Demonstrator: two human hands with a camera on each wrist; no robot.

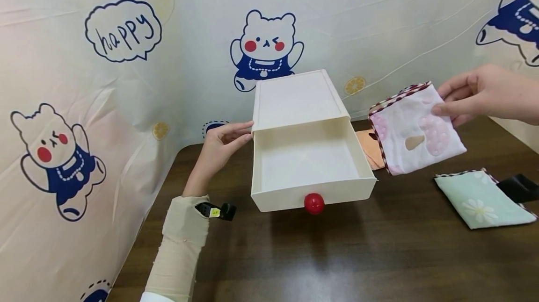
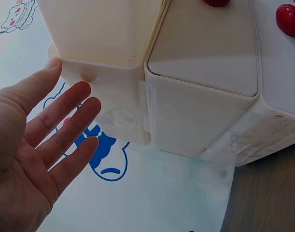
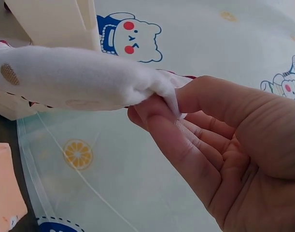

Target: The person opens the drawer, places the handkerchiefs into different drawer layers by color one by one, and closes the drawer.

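A white drawer unit stands on the table with its top drawer pulled out and nothing visible inside it. At the unit's left side is my left hand, its fingers extended and its fingertips against the edge. The left wrist view shows that hand spread, with the thumb tip touching the white plastic. To the right of the drawer, my right hand pinches a white cloth pouch with pink patches and checked trim by one edge. In the right wrist view, thumb and fingers grip the pouch's corner.
A pale green flowered pouch with a black strap lies on the brown table at the right. An orange cloth lies partly hidden behind the white pouch. The drawer's red knob sticks out in front. Printed sheeting hangs behind.
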